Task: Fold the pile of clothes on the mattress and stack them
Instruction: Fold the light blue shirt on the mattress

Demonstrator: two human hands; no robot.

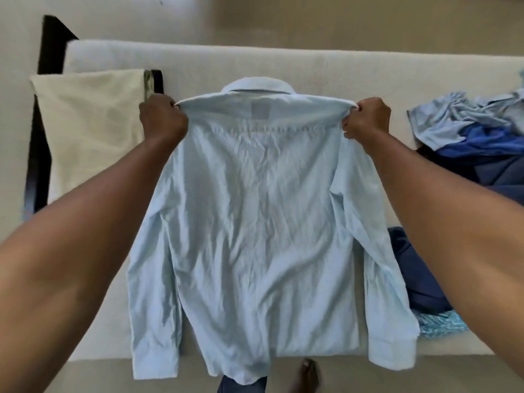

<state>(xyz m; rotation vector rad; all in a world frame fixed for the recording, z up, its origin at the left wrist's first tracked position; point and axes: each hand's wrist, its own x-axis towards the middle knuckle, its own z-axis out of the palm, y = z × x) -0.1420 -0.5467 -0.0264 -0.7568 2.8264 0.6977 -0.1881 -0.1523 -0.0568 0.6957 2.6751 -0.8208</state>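
and here's the light blue shirt (255,208), back side up, stretched over the middle of the mattress (198,61). the left hand (161,117) has its grip pinched on the left shoulder and the right hand (367,120) pinches the right shoulder, both clenched on fabric, collar pointing away. the sleeves trail down either side and the hem hangs past the near edge of the mattress. hard to say from this angle whether the body rests flat or is held just off the surface. this reads as the laying-out step, with folding proper not yet begun. next call: set it down smooth, then bring sleeves and sides inward. the unfolded pile of clothes (482,143) waits at the right, well apart. a cream folded cloth (90,117) lies at the left, a likely stacking spot.
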